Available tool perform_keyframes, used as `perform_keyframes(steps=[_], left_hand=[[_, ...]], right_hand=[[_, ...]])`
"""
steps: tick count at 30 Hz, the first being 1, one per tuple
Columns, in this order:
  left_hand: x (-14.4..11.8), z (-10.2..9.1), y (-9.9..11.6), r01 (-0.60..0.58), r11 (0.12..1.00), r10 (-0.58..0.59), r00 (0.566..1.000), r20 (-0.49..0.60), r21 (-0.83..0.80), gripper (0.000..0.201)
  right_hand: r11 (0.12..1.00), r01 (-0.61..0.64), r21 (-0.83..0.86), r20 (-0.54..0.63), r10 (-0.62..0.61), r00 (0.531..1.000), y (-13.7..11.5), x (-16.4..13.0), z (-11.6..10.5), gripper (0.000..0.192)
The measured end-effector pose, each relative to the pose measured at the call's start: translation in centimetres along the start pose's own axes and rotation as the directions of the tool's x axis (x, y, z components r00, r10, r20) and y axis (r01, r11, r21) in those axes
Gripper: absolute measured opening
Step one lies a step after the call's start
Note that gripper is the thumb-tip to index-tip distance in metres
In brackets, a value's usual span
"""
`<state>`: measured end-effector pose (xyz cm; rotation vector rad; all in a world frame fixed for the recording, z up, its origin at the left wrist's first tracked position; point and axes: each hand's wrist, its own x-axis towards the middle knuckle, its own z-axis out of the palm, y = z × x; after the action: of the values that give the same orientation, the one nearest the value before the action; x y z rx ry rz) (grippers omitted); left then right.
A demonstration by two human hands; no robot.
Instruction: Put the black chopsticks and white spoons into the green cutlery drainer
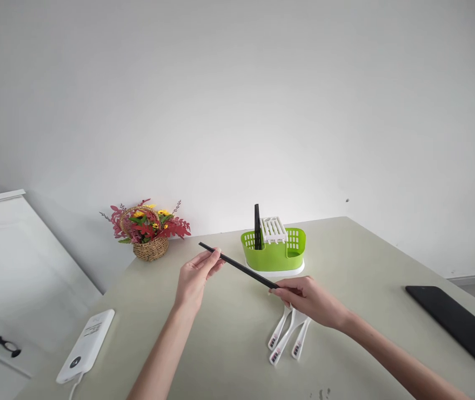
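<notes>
Standing on the table (220, 355) near the wall (237, 111) is a green basket (268, 259) with latticed ends, set on a white base (276, 273). Its left section contains a bundle of upright chopsticks (257, 225), dark in finish, grouped closely and rising well above the rim; their exact number cannot be counted. A white slatted rack (274, 229) sits at the top, across the middle of the basket. To the left, also near the wall, a wicker basket (151, 249) with an arched handle contains red foliage (176, 226) and yellow flowers.

A black chopstick (245, 270) is held above the table, in front of the green basket; whether a second is aligned against it cannot be determined. Its long axis runs crosswise and slanting, one end pointing up and left, beyond the left fingertips, the other down and right into the right grip.

The hands are apart. The left hand (193, 276) pinches the chopstick near its upper-left end; the right hand (312, 300) is clamped on the lower-right end.

Below the right hand lie white spoons (287, 333), three handles visible, pointing toward the person; their bowls are largely hidden.
</notes>
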<state>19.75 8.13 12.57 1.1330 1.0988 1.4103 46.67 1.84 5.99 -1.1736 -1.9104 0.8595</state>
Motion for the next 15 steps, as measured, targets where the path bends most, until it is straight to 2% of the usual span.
perform_keyframes(steps=[5,8,10,13,15], left_hand=[[0.7,1.1,0.4,-0.051,0.999,0.051,0.999,0.012,0.004,0.044],[1.4,1.6,1.0,-0.092,0.996,0.092,0.996,-0.008,-0.014,0.046],[2.1,1.8,1.3,-0.123,0.992,0.122,0.992,-0.032,-0.02,0.047],[3.5,1.7,1.9,-0.198,0.98,0.193,0.975,-0.111,-0.031,0.048],[4.7,1.6,2.4,-0.291,0.957,0.284,0.943,-0.172,-0.018,0.047]], right_hand=[[0.991,-0.095,0.1,-0.042,0.099,0.994,0.7,-0.6,-0.5,0.049],[0.969,-0.113,0.221,-0.033,0.124,0.992,2.6,-1.9,-1.4,0.046],[0.94,-0.118,0.319,-0.012,0.129,0.992,4.5,-3.3,-2.0,0.057],[0.908,-0.157,0.389,-0.102,0.211,0.972,7.5,-6.1,-2.8,0.061],[0.896,-0.186,0.404,-0.211,0.289,0.934,9.2,-8.0,-3.1,0.06]])
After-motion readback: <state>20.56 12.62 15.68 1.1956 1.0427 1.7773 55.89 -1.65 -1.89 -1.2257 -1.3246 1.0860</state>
